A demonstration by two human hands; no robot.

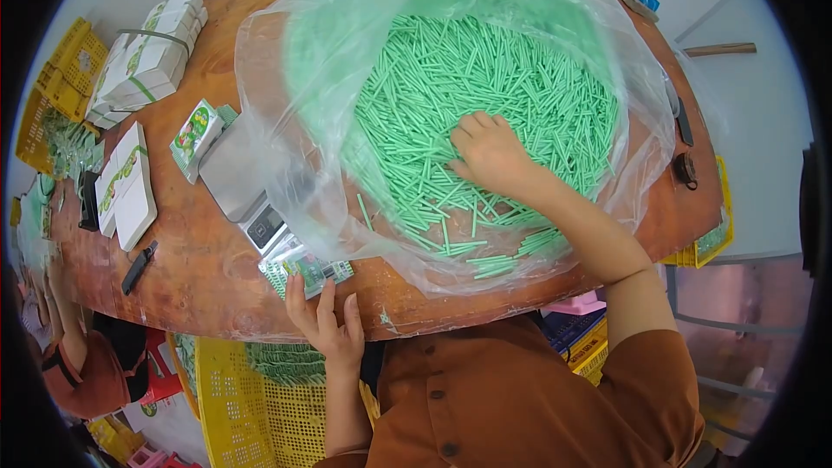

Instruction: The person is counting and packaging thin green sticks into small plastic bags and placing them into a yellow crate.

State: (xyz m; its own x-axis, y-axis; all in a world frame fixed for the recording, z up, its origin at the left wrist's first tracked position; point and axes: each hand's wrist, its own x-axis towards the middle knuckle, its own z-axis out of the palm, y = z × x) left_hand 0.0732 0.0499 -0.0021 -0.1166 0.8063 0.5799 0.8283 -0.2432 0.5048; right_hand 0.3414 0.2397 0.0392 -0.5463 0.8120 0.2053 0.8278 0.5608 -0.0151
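Observation:
My right hand [492, 155] reaches into a large clear plastic bag [260, 52] and rests on a heap of thin green sticks [468, 71]. Its fingertips are partly hidden among the sticks, so a grip on any cannot be made out. Near the table's front edge, my left hand [328, 312] has its fingers spread, their tips at the lower edge of a printed plastic packet [311, 268]. That packet lies by the display of a digital scale [265, 227]; the bag partly covers the scale. A filled green-and-white packet [195, 136] leans at the scale plate's upper left.
Bundled white cards [146, 58], a smaller card stack [130, 188] and a black-handled cutter [139, 268] are on the wooden table [208, 260]. Yellow crates [234, 403] stand below. A knife [684, 122] lies at right. Another person's arms [68, 325] are at far left.

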